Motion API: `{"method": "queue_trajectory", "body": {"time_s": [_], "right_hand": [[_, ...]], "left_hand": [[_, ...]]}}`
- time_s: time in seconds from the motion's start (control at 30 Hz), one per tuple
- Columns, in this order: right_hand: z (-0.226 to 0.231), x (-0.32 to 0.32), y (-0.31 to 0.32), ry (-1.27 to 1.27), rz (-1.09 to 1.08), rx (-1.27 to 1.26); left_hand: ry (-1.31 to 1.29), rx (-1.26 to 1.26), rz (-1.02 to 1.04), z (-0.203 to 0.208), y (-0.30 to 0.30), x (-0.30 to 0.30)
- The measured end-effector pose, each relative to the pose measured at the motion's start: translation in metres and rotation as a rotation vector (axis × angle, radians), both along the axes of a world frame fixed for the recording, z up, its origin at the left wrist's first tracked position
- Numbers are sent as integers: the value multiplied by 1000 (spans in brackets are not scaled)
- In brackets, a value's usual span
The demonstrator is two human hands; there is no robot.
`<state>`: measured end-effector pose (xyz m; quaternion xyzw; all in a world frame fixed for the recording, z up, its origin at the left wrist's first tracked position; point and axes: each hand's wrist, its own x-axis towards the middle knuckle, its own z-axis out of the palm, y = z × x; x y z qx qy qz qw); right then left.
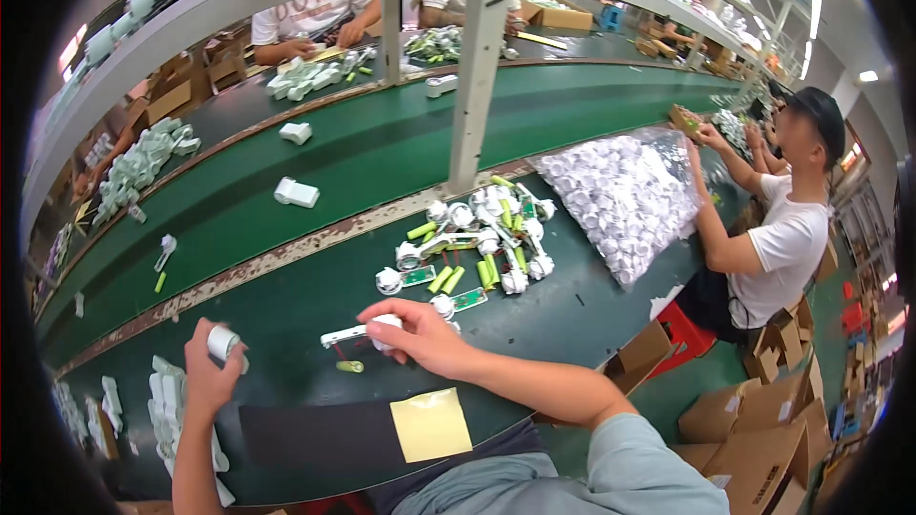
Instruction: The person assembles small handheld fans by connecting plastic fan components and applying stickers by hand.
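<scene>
1. Landmark's the black mat (320,434). Beyond its right end, our right hand (434,339) pinches the round end of a white wired assembly (358,332), thumb against fingers.
2. Just off the mat's far left corner, our left hand (203,374) is curled around a white cylindrical housing (221,341).
3. Handling guess: both pieces look light, stiff and a bit slick (smooth plastic, basically). The thin wires (338,351) to the lime-green cell (350,366) seem fragile, so we'd grip the rigid plastic, never the leads.
4. We've got open bench (286,334) beyond the mat, between our hands. Farther from the mat, the chipped rail (296,248) makes an edge. Mint-green housings (167,401) crowd the mat's left.
</scene>
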<state>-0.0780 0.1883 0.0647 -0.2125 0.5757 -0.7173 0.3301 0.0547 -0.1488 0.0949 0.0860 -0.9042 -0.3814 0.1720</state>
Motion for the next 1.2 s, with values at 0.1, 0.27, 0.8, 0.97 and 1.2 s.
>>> {"method": "queue_trajectory", "body": {"time_s": [0.1, 0.27, 0.8, 0.97, 1.2], "right_hand": [[-8, -2, -8, -43, -28, -203], [-20, -2, -2, -30, 51, -354], [-11, -4, 2, 288, -98, -290], [-3, -9, -16, 432, -67, -187], [-19, -35, 5, 506, -107, -111]], "left_hand": [[-69, 600, -99, 0, 65, -46], [22, 1293, -221, -55, 113, -84], [-58, 905, -390, -92, 157, -67], [-97, 1007, -504, -91, 148, -54], [-228, 1171, -757, -97, 132, -57]]}}
